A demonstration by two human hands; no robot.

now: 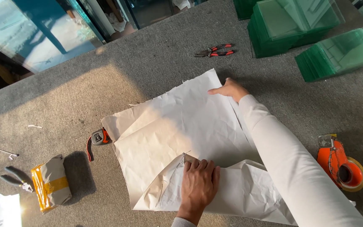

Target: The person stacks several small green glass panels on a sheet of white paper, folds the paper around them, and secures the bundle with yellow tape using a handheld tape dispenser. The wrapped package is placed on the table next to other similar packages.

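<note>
Two sheets of white wrapping paper (177, 126) lie spread on the grey worktop (156, 63), one near edge already folded over. The left hand (199, 185) presses flat on that fold, fingers open; the right hand (228, 89) pins the far corner, also open. Nothing seems to sit on the paper yet, and the stacked green glass panes (337, 54) wait apart.

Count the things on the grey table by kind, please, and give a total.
Paper sheets under the left hand and right hand: cannot tell how many
Glass stacks: 3
Pliers: 2
Tape dispenser: 1
Tape measure: 1
Wrapped parcel: 1
Total without paper: 8
</note>
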